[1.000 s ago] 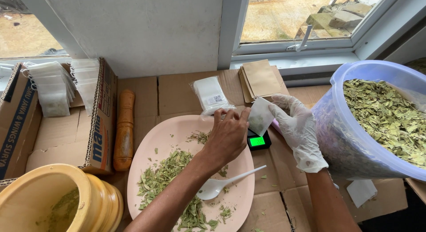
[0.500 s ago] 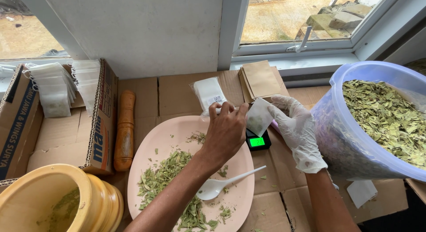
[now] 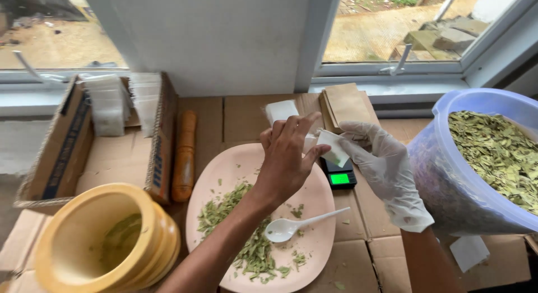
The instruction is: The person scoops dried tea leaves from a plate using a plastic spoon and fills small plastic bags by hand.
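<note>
My bare left hand (image 3: 287, 161) hovers over a pink oval plate (image 3: 316, 200), its thumb and fingers pinching the left edge of a small white pouch (image 3: 335, 149). My right hand (image 3: 385, 171), in a white glove, holds the same pouch from the right side. Both hands hold it just above a small black digital scale (image 3: 340, 178) with a lit green display. Crushed dried green leaves (image 3: 253, 252) lie scattered on the plate, and a white plastic spoon (image 3: 291, 227) rests among them.
A translucent bucket (image 3: 443, 181) full of dried leaves stands at the right. At front left are a yellow mortar (image 3: 95, 242), a wooden pestle (image 3: 184, 155) and a cardboard box (image 3: 159, 141) with stacked white pouches. Another white pouch (image 3: 279, 110) and brown paper bags (image 3: 346, 102) lie by the window sill.
My left hand has risen slightly and its fingers have stretched out onto the pouch. My right hand keeps the pouch in nearly the same place.
</note>
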